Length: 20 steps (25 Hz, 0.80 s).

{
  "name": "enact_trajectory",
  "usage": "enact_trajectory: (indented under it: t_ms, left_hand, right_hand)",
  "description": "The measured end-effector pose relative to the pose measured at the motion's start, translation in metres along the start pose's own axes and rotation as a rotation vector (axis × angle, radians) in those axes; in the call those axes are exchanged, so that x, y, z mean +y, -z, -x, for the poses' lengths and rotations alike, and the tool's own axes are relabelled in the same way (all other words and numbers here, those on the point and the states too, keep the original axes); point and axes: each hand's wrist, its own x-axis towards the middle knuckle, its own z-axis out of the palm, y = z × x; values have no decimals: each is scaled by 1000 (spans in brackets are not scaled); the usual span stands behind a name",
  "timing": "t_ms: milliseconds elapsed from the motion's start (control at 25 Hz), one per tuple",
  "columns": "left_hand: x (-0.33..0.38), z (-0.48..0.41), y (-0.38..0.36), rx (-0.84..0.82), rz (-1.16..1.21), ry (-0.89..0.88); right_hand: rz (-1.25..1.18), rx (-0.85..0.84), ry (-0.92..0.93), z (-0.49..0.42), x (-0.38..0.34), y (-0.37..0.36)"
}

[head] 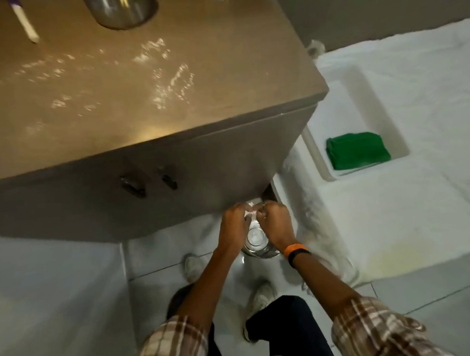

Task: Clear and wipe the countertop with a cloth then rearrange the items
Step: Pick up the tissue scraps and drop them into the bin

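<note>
We are between wiping and rearranging, we judge: the counter [90, 103] shows wet streaks, and both hands work low beside it. Left hand [234, 218] and right hand [276, 216] pinch a white wad [250, 210] over a glass [255, 239]. The green cloth [358, 151] lies in the tray [340, 79], well apart. Next, fetch the cloth.
</note>
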Motion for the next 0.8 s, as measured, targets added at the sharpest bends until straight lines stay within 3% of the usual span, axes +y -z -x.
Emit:
enact_trajectory:
  t_ms: [160, 400, 520, 600, 680, 800]
  left_hand:
    - [-63, -32, -115, -150, 23, 93]
    - [-138, -51, -203, -161, 79, 163]
    - [-140, -33, -191, -120, 48, 191]
    - [-121, -12, -160, -71, -119, 62]
    - [-87, 9, -116, 38, -348, -112]
    - [-27, 42, -37, 146, -506, -255]
  right_hand:
    - [13, -51, -124, -23, 101, -84]
    - [-101, -89, -197, -39, 188, -147]
    - [-69, -42, -199, -29, 189, -140]
    - [23, -54, -175, -11, 172, -117]
    - [120, -19, -59, 10, 141, -81]
    - [279, 103, 199, 36, 70, -13]
